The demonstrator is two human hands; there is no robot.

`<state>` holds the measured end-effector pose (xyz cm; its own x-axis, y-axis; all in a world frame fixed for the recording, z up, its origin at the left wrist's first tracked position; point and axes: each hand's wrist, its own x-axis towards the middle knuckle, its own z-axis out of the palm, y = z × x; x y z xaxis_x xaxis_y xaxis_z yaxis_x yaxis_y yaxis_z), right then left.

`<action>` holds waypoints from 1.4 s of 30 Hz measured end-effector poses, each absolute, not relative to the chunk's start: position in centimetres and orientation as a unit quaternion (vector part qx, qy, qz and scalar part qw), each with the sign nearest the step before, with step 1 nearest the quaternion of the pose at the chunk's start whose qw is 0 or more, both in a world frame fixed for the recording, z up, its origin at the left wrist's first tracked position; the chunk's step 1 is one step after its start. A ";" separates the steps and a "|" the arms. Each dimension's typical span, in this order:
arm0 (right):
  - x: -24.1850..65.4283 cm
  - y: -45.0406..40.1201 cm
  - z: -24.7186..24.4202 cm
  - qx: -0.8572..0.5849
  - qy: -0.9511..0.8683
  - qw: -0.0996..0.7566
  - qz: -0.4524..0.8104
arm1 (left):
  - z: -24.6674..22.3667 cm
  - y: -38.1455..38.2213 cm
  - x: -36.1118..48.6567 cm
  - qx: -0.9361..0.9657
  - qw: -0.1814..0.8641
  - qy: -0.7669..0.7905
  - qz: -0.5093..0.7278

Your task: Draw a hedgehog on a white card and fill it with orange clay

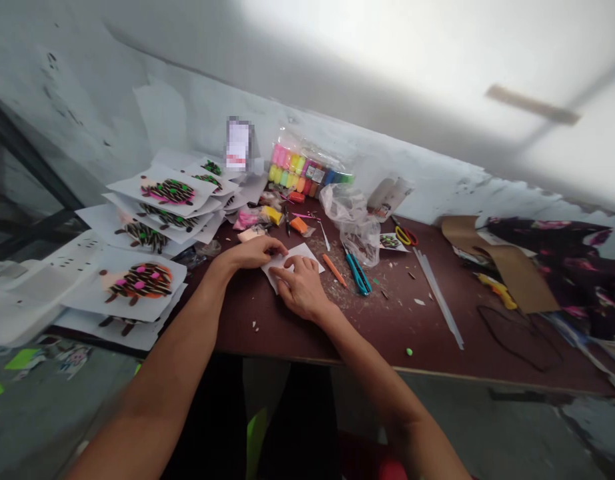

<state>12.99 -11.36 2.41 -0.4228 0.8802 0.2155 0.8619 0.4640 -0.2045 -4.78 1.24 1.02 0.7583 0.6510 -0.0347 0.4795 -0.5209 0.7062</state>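
Note:
A small white sheet of paper [307, 252] lies on the dark red table in front of me. My left hand [257, 253] is at its upper left edge, fingers curled in against the sheet. Across the sheet rests my right hand [303, 288], index finger stretched out to the left and the other fingers bent. Anything small beneath the fingers is hidden. Just right of the paper lies an orange crayon-like stick [334, 271], and beyond it a teal-handled cutting tool [358, 272]. A pale lump of clay [251, 234] sits behind my left hand.
Stacked cards with clay hedgehogs [168, 192] fill the left side. Packs of coloured clay [307, 170], a crumpled plastic bag [355, 223] and yellow-red scissors [405, 235] stand at the back. Clear glue sticks [440, 300] and a yellow glue gun [496, 291] lie right.

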 end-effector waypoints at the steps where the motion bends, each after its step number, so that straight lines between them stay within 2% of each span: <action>1: 13.0 -11.4 2.4 -0.516 -0.843 0.146 0.030 | 1.0 1.2 -4.8 0.864 0.364 0.326 0.118; 17: 12.2 -11.4 2.5 -0.487 -0.868 0.095 -0.025 | 0.4 1.4 -4.9 0.855 0.383 0.320 0.142; 21: 12.9 -11.6 2.5 -0.485 -0.861 0.152 -0.022 | 0.5 1.3 -4.8 0.857 0.380 0.313 0.150; 25: 14.9 -10.9 2.4 -0.591 -0.776 0.217 -0.040 | 0.7 1.0 -4.4 0.849 0.368 0.336 0.176; 29: 16.8 -10.3 2.5 -0.648 -0.732 0.204 -0.052 | 0.3 1.0 -3.7 0.841 0.291 0.400 0.218; 35: 17.8 -10.2 2.3 -0.637 -0.731 0.238 -0.063 | -0.2 0.8 -2.9 0.868 0.158 0.443 0.158; 42: 18.1 -10.3 2.2 -0.620 -0.742 0.253 -0.039 | -0.2 0.8 -2.3 0.859 0.145 0.469 0.146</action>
<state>18.07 -10.25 2.24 -0.1033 0.9001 0.4232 0.9393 0.2283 -0.2563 -2.27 0.76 -0.23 0.5170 0.8483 0.1149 0.7634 -0.5176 0.3865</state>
